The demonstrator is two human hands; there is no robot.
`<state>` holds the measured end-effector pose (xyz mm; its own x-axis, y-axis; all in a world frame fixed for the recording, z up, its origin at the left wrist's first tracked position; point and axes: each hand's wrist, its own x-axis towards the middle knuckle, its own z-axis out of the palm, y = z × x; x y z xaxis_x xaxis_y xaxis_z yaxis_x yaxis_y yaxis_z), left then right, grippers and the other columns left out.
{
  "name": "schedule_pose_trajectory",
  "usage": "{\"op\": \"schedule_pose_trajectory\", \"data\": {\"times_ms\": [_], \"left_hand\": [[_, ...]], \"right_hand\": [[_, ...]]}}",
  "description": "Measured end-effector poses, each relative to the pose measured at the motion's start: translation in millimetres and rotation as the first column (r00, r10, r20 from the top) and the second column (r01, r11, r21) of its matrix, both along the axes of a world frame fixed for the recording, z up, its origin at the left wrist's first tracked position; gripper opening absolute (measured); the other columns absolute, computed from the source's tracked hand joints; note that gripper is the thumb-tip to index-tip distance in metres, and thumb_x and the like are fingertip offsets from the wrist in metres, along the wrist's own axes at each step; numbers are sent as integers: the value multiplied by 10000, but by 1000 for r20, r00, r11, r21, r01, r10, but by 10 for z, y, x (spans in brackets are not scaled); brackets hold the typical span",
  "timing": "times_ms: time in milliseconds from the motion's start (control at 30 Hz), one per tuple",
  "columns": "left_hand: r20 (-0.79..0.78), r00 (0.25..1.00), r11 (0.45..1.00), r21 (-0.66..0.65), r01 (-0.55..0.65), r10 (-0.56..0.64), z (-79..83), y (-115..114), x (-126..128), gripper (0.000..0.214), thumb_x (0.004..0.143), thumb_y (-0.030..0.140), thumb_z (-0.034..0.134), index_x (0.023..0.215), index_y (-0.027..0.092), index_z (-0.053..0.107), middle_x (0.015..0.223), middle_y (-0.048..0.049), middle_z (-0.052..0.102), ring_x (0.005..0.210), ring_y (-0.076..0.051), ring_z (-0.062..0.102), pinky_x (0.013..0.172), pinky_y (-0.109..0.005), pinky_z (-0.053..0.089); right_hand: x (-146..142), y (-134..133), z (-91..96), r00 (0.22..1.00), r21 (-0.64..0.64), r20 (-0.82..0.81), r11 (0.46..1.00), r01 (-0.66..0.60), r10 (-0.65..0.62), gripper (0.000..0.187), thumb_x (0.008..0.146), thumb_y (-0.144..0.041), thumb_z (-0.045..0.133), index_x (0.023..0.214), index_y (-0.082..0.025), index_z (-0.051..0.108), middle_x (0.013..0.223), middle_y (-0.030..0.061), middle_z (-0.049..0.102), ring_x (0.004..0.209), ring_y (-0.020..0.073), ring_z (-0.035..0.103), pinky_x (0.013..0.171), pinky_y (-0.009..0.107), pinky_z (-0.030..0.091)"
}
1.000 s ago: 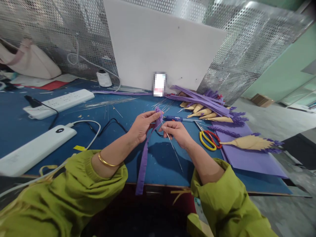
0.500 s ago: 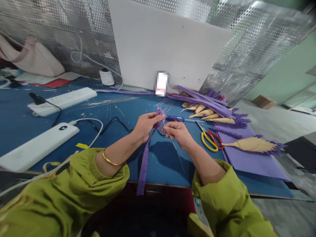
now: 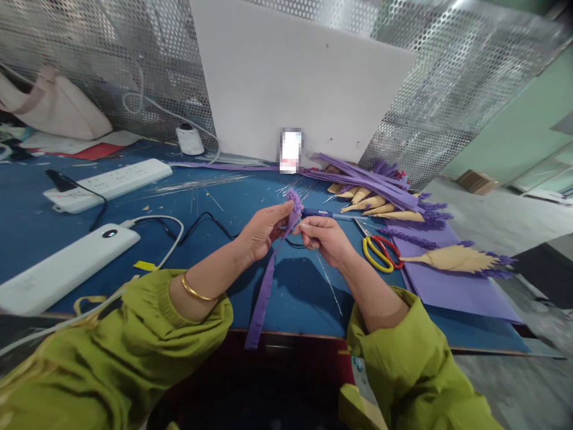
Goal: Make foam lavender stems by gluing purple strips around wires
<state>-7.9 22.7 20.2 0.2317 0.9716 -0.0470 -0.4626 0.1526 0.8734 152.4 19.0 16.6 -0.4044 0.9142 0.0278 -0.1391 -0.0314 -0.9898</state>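
Observation:
My left hand (image 3: 265,232) pinches a purple paper strip (image 3: 263,298) between thumb and fingers. The strip's upper end is wound into a small fringed purple flower head (image 3: 293,202), and its loose tail hangs down over the table's front edge. My right hand (image 3: 327,239) is closed around a thin metal wire (image 3: 330,283), close beside the left. The wire runs up toward the flower head and slants down to the right below my fingers; its top end is hidden. Just behind my right hand lies a blue glue gun (image 3: 317,212), partly covered.
Red-and-yellow scissors (image 3: 378,254), purple paper sheets (image 3: 465,298) and a wrapped purple flower (image 3: 456,260) lie on the right. Behind them are purple strips (image 3: 367,179). On the left are a power strip (image 3: 111,185), a white power bank (image 3: 71,266), cables and loose wires (image 3: 197,186).
The flower head shows more above my left fingertips and leans slightly right. The wire's lower end has swung a little to the right. Both hands keep their grip.

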Motion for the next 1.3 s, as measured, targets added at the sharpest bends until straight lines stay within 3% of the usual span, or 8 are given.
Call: {"op": "schedule_pose_trajectory", "data": {"times_ms": [200, 467, 867, 1067, 1133, 1200, 1267, 1300], "left_hand": [[-28, 997, 996, -60, 67, -69, 43, -11, -13, 282, 654, 269, 807, 868, 108, 722, 646, -29, 664, 573, -112, 591, 617, -243, 487], [-64, 996, 996, -64, -61, 57, 6, 4, 11, 270, 542, 252, 867, 678, 118, 676, 616, -12, 639, 545, -93, 555, 567, -230, 439], [-209, 974, 996, -31, 78, -83, 119, 38, -132, 312, 625, 376, 814, 825, 141, 767, 655, -41, 672, 571, -120, 577, 556, -233, 427], [-313, 950, 999, -42, 8, -21, 146, 72, -156, 259, 573, 326, 839, 741, 141, 771, 593, -44, 642, 517, -106, 505, 494, -225, 365], [-317, 948, 998, -52, -25, 7, 151, 78, -159, 257, 567, 321, 840, 731, 135, 771, 579, -42, 628, 502, -97, 477, 470, -222, 330], [-327, 945, 997, -68, -30, 6, 153, 81, -159, 254, 569, 326, 838, 722, 135, 768, 586, -43, 628, 505, -95, 474, 469, -222, 320], [-337, 941, 996, -84, -28, -2, 149, 81, -154, 255, 563, 332, 842, 715, 141, 766, 598, -45, 634, 514, -96, 479, 474, -222, 325], [-339, 941, 996, -89, -31, -1, 146, 81, -151, 256, 559, 333, 845, 713, 145, 766, 602, -45, 636, 517, -97, 480, 475, -221, 328]], "right_hand": [[7, -18, 19, 998, -37, -16, 998, -58, 58, 245, 698, -373, 735, 696, -131, 697, 482, -23, 548, 386, 37, 327, 416, 216, 238], [6, -11, -17, 997, -16, 18, 997, -81, 81, 236, 732, -364, 716, 715, -129, 705, 492, -23, 558, 390, 35, 337, 421, 209, 234], [49, 2, 4, 996, -16, 16, 996, -92, 92, 246, 713, -374, 725, 703, -129, 704, 469, -25, 530, 394, 48, 340, 415, 216, 231], [128, 82, 19, 955, 142, 297, 989, -42, -2, 400, 800, -535, 599, 792, -151, 713, 612, 25, 628, 459, 90, 424, 474, 239, 326], [212, 141, 43, 801, 356, 513, 926, 130, -309, 408, 849, -535, 528, 778, -171, 699, 694, 49, 657, 535, 125, 495, 537, 261, 364], [319, 219, 43, 434, 559, 673, 796, 231, -599, 380, 864, -508, 521, 736, -182, 670, 762, 87, 670, 689, 191, 581, 624, 292, 388], [427, 314, 3, 145, 573, 774, 779, 256, -617, 419, 853, -548, 520, 715, -173, 647, 829, 148, 681, 821, 268, 621, 690, 340, 404], [474, 365, -34, 102, 528, 817, 808, 261, -568, 450, 840, -581, 521, 695, -171, 635, 838, 171, 681, 854, 294, 628, 706, 357, 409]]}}
